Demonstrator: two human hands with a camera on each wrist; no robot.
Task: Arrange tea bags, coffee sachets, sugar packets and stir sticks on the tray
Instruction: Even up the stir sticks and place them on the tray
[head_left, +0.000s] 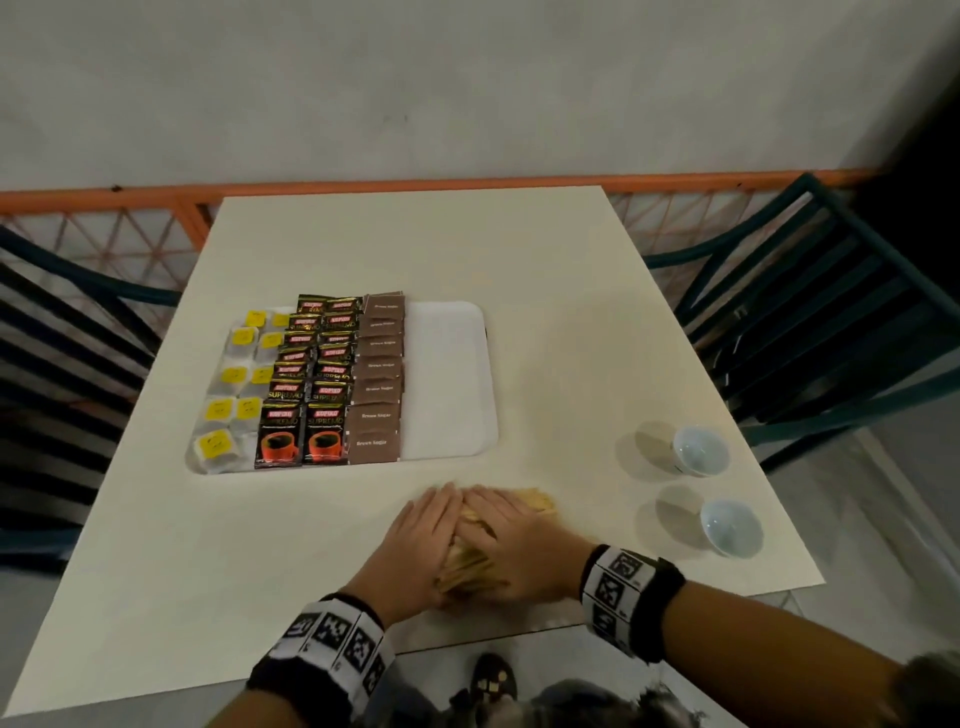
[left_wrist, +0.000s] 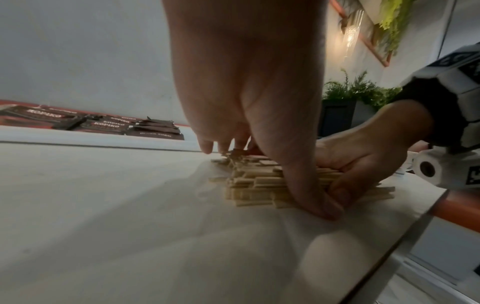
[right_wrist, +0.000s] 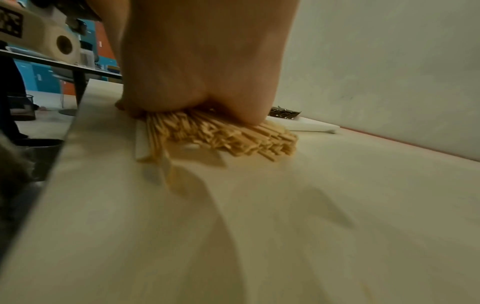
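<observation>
A pile of wooden stir sticks (head_left: 470, 566) lies on the white table near its front edge. My left hand (head_left: 421, 540) and right hand (head_left: 511, 540) cup it from both sides, fingers laid over the top. In the left wrist view my left thumb presses down beside the sticks (left_wrist: 249, 185) and the right hand (left_wrist: 363, 148) curls its thumb round their near end. The white tray (head_left: 447, 374) further back holds tea bags (head_left: 234, 384) at left, coffee sachets (head_left: 311, 379) in the middle and brown sugar packets (head_left: 379, 374). Its right strip is bare.
Two small white cups (head_left: 698, 451) (head_left: 730, 527) stand on the table to the right of my hands. Dark slatted chairs (head_left: 831, 312) flank the table on both sides. The table's front edge (head_left: 519, 631) runs just behind my wrists.
</observation>
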